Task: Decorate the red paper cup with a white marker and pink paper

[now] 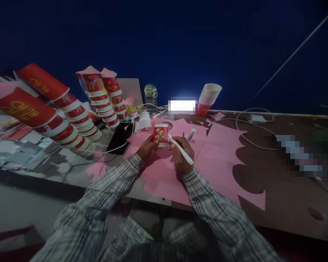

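A red paper cup (160, 134) with gold print stands upside down on a pink paper sheet (164, 178). My left hand (147, 148) grips its left side and holds it down. My right hand (182, 154) holds a white pen (180, 150), whose tip touches the cup's base at the right. Both forearms wear plaid sleeves and rest over the pink paper near the table's front edge.
Long stacks of red cups (71, 120) lean across the left of the table, two with pink caps (98, 91). A glue stick (191, 134), a black phone (118, 140), white cables (251, 134), a jar (150, 94) and a stack of cups (207, 97) lie beyond. A second cut pink sheet (224, 160) lies to the right.
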The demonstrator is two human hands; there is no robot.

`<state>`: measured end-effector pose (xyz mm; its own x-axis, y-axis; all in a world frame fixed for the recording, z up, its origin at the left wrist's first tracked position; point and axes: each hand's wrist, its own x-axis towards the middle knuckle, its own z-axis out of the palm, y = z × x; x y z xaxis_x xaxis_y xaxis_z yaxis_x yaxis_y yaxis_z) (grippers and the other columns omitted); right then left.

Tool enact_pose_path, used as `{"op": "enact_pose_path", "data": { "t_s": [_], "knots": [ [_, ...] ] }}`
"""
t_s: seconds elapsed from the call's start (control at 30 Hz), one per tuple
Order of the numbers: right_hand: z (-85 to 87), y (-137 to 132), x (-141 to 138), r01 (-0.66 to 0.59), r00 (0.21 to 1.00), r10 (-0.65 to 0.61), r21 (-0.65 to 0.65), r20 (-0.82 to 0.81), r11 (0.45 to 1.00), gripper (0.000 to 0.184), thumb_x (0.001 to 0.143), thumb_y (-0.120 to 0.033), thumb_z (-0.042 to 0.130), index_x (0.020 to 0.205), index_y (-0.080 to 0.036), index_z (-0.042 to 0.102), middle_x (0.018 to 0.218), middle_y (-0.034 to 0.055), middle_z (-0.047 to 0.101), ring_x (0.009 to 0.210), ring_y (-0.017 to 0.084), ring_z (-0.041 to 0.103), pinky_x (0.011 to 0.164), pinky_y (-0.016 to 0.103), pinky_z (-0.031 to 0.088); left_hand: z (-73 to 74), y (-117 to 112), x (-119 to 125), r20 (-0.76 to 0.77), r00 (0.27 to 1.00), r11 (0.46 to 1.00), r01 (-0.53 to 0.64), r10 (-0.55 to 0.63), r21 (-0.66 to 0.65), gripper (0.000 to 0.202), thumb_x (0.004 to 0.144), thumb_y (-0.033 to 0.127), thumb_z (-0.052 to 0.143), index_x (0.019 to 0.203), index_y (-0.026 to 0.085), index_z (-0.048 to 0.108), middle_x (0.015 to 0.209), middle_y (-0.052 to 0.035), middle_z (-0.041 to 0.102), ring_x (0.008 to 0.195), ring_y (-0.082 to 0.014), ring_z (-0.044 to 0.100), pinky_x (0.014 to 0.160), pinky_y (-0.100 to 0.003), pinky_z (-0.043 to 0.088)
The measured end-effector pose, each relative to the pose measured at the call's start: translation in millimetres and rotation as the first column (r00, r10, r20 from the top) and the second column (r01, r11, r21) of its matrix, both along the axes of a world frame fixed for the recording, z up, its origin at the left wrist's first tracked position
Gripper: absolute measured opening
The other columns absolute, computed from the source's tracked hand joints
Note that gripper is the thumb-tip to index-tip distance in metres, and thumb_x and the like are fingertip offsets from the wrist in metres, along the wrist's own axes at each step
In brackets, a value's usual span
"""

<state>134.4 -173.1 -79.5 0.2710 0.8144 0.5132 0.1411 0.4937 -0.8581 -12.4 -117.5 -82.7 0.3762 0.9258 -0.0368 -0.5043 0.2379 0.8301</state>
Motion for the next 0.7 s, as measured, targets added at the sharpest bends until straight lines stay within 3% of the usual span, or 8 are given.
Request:
{"op": "enact_pose_path", "data": {
  "t_s": [0.2,0.43,0.57,0.7],
  "knots": [
    [3.2,-0.9,-1.7,-0.043,0.998,0.044,0.013,-0.052,0.999,0.023,0.092,-0.038,0.056,0.109,-0.023,0.062,0.095,0.0051,0.065,0.065,0.014,0.063,0.066,0.035,0.057,-3.4,4.6,2.0,0.025,1.000,1.000,0.009,-0.010,0.030,0.062,0.055,0.032,0.092,0.108,0.017,0.064,0.101,-0.0064,0.072,0.094,-0.0206,0.067,0.095,-0.038,0.049],
    [3.6,0.5,-1.8,0.011,0.997,-0.011,0.007,-0.074,1.000,0.023,0.092,-0.037,0.057,0.108,-0.022,0.062,0.086,0.0030,0.065,0.064,0.014,0.064,0.063,0.032,0.055,-7.9,7.8,-4.0,-0.006,1.000,0.999,-0.015,0.015,-0.042,0.049,0.063,0.030,0.087,0.106,0.018,0.065,0.100,-0.0044,0.071,0.089,-0.0174,0.066,0.084,-0.032,0.049],
    [5.6,-0.4,-1.3,0.003,0.998,-0.003,0.000,-0.060,1.000,0.024,0.092,-0.038,0.056,0.108,-0.022,0.062,0.086,0.0035,0.066,0.064,0.014,0.064,0.063,0.032,0.055,-5.3,6.7,-3.8,0.001,1.000,1.000,0.002,-0.002,-0.023,0.043,0.067,0.032,0.083,0.104,0.018,0.066,0.099,-0.0047,0.071,0.089,-0.0176,0.066,0.084,-0.032,0.049],
    [6.8,-1.6,-1.0,-0.016,0.998,0.016,0.001,-0.054,1.000,0.024,0.092,-0.039,0.056,0.107,-0.022,0.062,0.088,0.0034,0.066,0.063,0.013,0.063,0.063,0.032,0.056,-4.2,5.0,0.3,0.009,1.000,0.999,0.007,-0.008,0.038,0.051,0.064,0.035,0.085,0.108,0.019,0.066,0.103,-0.0060,0.071,0.092,-0.0190,0.066,0.085,-0.033,0.049]
  ]
}}
